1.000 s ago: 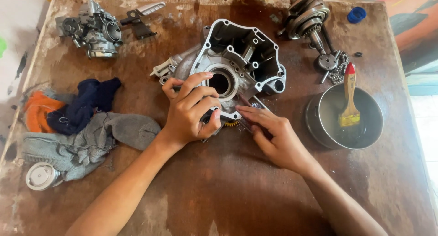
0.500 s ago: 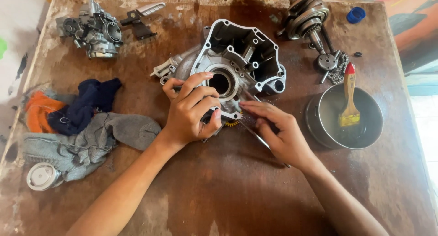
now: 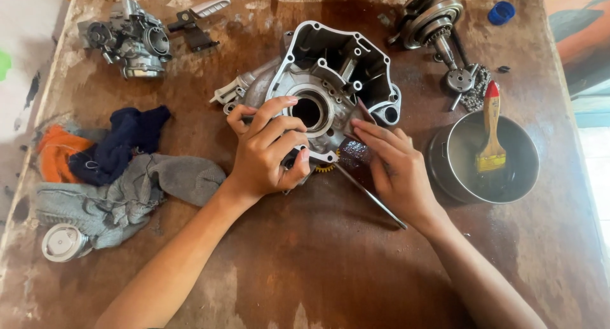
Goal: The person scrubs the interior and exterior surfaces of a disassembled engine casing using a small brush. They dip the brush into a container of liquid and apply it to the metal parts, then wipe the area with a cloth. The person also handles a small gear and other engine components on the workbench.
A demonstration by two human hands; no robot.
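A silver engine case half (image 3: 330,68) lies on a worn brown table (image 3: 305,265), open side up, with a round bore in its middle. My left hand (image 3: 270,151) grips its near edge, fingers spread over the rim beside the bore. My right hand (image 3: 397,170) rests on the case's right side and holds a thin metal rod tool (image 3: 372,197) that slants toward me. A small yellow gear (image 3: 325,168) peeks out under the case between my hands.
A carburettor-like part (image 3: 130,40) and a foot peg (image 3: 200,14) lie at far left. Rags (image 3: 121,176) and a white cap (image 3: 63,242) sit left. A crankshaft (image 3: 432,17), a chain (image 3: 475,94) and a metal bowl (image 3: 518,170) with a paintbrush (image 3: 490,132) are right.
My right hand has slid up and right along the case edge, and the thin tool now shows below it. My left hand has kept its grip on the case.
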